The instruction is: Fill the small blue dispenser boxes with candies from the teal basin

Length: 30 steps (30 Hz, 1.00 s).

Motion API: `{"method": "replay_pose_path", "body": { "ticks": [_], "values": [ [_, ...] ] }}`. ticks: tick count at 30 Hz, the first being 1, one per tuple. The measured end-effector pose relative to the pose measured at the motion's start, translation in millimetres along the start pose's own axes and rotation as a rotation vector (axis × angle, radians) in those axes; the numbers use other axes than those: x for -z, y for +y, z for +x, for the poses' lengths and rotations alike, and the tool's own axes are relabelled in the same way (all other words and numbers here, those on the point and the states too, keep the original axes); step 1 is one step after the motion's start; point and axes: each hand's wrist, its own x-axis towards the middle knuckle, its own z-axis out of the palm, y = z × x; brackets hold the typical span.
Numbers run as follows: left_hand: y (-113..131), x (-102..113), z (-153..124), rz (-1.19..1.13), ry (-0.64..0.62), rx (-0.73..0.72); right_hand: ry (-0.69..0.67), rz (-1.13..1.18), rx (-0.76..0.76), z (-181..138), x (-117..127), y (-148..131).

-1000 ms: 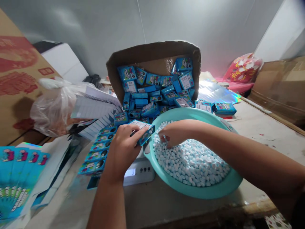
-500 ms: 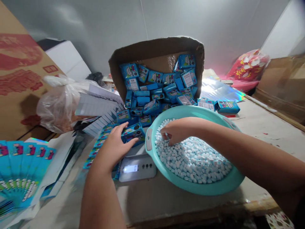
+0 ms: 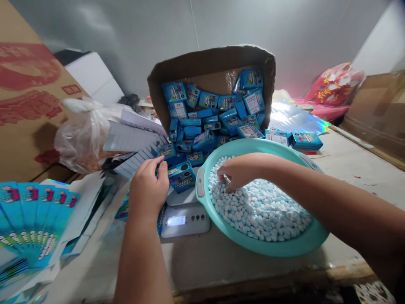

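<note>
A blue printed candy carton [image 3: 181, 176] rests on the small digital scale [image 3: 186, 221], whose lit display seems to read 155. Just left of the carton is my left hand [image 3: 148, 183], apart from it; its thumb is raised beside the index finger, and the other fingers are partly hidden. It appears to hold nothing. My right hand [image 3: 242, 171] dips into the turquoise basin [image 3: 249, 248], fingers curled on the small pale blue and white candies [image 3: 268, 211]. How many candies are in those fingers cannot be seen.
Behind the basin, a tipped cardboard box [image 3: 210, 63] spills blue cartons. Two cartons [image 3: 306, 140] lie to its right. Fanned flat blue cartons [image 3: 38, 219] are at the left, near a clear plastic bag [image 3: 82, 139]. A red bag [image 3: 335, 86] stands at the back right.
My left hand has moved left, off the carton on the scale, and its thumb has come in. The display went from 0 to about 155. My right hand stays in the candies.
</note>
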Motion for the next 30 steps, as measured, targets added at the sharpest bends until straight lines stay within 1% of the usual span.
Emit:
{"method": "replay_pose_path", "body": {
  "ticks": [3,6,10,14,20,23,25,27,30],
  "values": [
    [0.8,-0.2,-0.7,-0.023,0.071,0.048,-0.002,-0.008,-0.003,-0.2,0.2,0.1],
    [0.8,1.4,-0.9,-0.035,0.145,0.063,0.003,-0.007,-0.009,-1.1,0.3,0.0],
    [0.6,3.7,-0.3,-0.028,0.186,0.095,-0.03,0.002,-0.001,-2.3,0.7,-0.9],
    [3.9,3.5,-1.3,-0.03,0.214,0.063,-0.053,0.003,-0.007,-3.2,2.9,-2.8],
    [7.1,6.8,-2.4,-0.036,0.171,0.039,-0.07,0.0,-0.024,-4.5,4.1,-5.0],
    [7.9,2.2,-1.6,-0.054,0.123,-0.016,-0.064,0.004,-0.03,-3.0,2.8,-3.3],
    [10.1,-8.2,-2.6,-0.068,0.06,-0.067,-0.063,0.009,-0.027,-1.9,2.2,-2.0],
    [13.7,-23.4,-5.4,-0.026,-0.017,-0.093,-0.064,0.009,-0.021,-1.3,2.2,-1.3],
    [19.4,-44.7,-9.7,0.151,-0.075,-0.044,-0.065,0.006,-0.001,-1.5,2.5,-1.0]
  ]
}}
